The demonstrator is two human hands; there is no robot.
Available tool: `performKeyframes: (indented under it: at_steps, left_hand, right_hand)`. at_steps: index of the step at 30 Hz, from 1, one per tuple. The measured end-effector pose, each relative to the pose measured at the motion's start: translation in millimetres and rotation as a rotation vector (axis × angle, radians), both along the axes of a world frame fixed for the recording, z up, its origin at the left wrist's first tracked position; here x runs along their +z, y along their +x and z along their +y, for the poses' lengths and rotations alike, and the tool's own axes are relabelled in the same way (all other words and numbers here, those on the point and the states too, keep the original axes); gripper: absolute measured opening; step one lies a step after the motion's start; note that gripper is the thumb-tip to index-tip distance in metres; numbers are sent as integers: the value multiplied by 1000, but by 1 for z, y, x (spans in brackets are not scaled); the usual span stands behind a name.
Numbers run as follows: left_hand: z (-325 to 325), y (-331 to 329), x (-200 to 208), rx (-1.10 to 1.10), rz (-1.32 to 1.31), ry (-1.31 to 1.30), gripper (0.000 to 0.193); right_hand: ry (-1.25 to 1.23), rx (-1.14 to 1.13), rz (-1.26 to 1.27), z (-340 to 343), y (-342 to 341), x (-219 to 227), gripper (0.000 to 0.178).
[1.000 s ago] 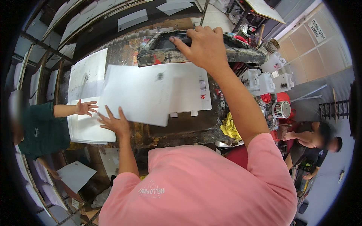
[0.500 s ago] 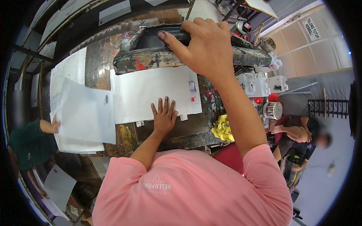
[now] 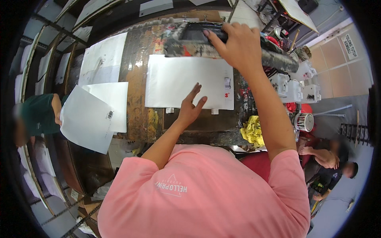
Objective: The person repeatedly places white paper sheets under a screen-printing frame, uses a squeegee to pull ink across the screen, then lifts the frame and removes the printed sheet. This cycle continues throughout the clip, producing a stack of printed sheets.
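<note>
My right hand point(image 3: 243, 49) grips a wooden printing-screen frame point(image 3: 192, 50) smeared with black and red ink. The frame's near edge is raised at the far side of the table. Below it lies a flat white sheet point(image 3: 170, 81) with a red mark and a small grey patch near its right end. My left hand point(image 3: 190, 110) is over the sheet's near edge, turned on its side, with the fingers stretched and the thumb apart. It holds nothing. Whether it touches the sheet I cannot tell. Two small white tabs point(image 3: 214, 111) show at the sheet's near edge.
The paint-stained table point(image 3: 135, 85) carries more white sheets point(image 3: 99, 59) at left. There, a co-worker's hand point(image 3: 58, 118) holds a white sheet point(image 3: 88, 123). A crumpled yellow cloth point(image 3: 251, 131), white containers point(image 3: 294, 90) and a paint can point(image 3: 304, 121) are at right. People sit at far right.
My left hand has gone from lying flat on the sheet to turned on its side near the sheet's edge. The co-worker's sheet has shifted toward the near left. The view has shifted too.
</note>
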State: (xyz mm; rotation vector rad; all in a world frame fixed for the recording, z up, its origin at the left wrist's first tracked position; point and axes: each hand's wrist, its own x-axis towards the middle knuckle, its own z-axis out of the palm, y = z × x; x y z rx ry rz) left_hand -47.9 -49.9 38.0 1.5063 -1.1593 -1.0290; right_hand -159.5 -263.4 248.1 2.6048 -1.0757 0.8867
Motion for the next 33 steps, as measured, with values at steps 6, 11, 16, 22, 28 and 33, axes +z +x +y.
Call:
performKeyframes:
  at_steps: [6,11,16,22,28,33]
  left_hand:
    - [28,21,84,367,1474,-130,125]
    - [57,20,-3,409,1326,273,140]
    - [47,27,-55,476,1225,517,137]
    - [47,32,-72,402,1207,600,125]
    - [49,36,-72,396,1211,676,117]
    - [44,40,-53,319,1185,671,114]
  right_hand:
    - [228,44,204,58,-33,-76,55]
    - [583,194,436,61,-77,-171,42]
    - [835,85,536,100,-76,-211,50]
    - [641,110,507,111,-65,-237,48]
    - [432,29,302,11,-6,-273,39]
    - [467,5,306,-83,31,-268,33]
